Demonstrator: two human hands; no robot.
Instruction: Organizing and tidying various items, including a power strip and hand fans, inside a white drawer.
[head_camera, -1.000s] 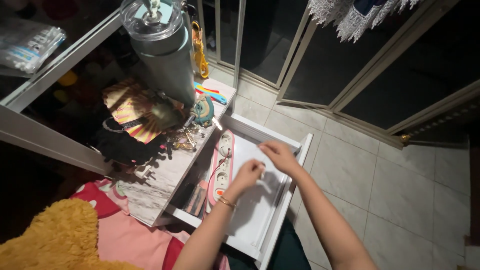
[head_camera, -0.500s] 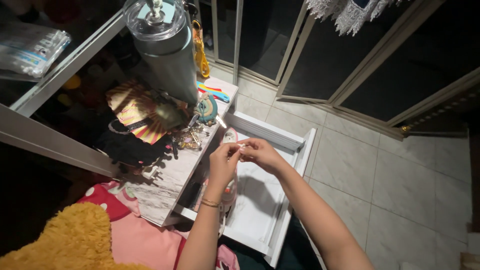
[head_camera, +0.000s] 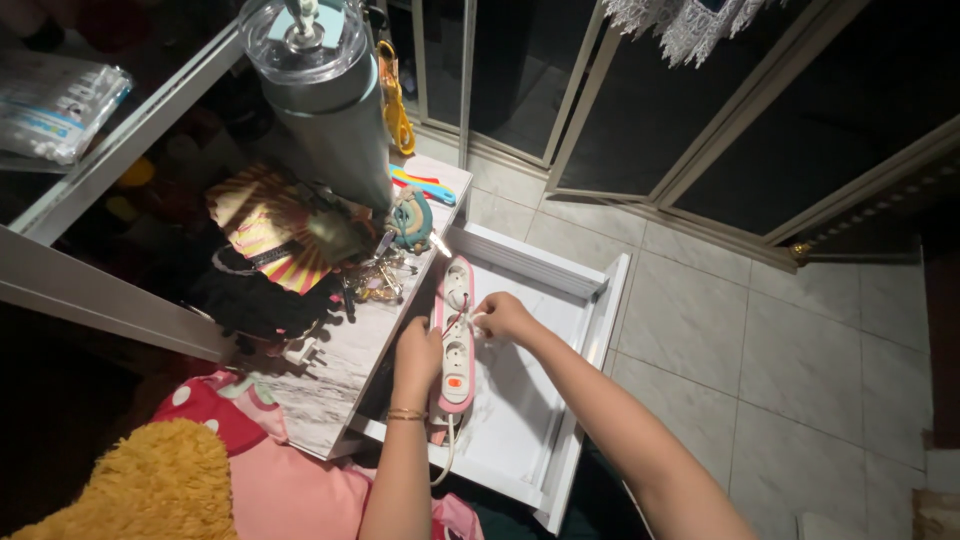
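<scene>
A pink and white power strip (head_camera: 456, 335) lies along the left side of an open white drawer (head_camera: 600, 320). My left hand (head_camera: 417, 352) grips the strip's left edge near its middle. My right hand (head_camera: 503, 316) pinches a small white thing at the strip's right side, beside one socket; what it is I cannot tell. A thin cord runs from the strip's near end over the drawer front.
The marble-look cabinet top (head_camera: 320, 375) carries a tall grey tumbler (head_camera: 325, 100), a striped fan (head_camera: 265, 225), keys and trinkets (head_camera: 385, 270). A yellow plush (head_camera: 130, 485) and pink fabric (head_camera: 280, 485) lie near me. Tiled floor (head_camera: 760, 340) and glass door frames are to the right.
Both hands dropped from above the drawer down to the power strip. My left hand now grips the strip's edge and my right hand works at its side.
</scene>
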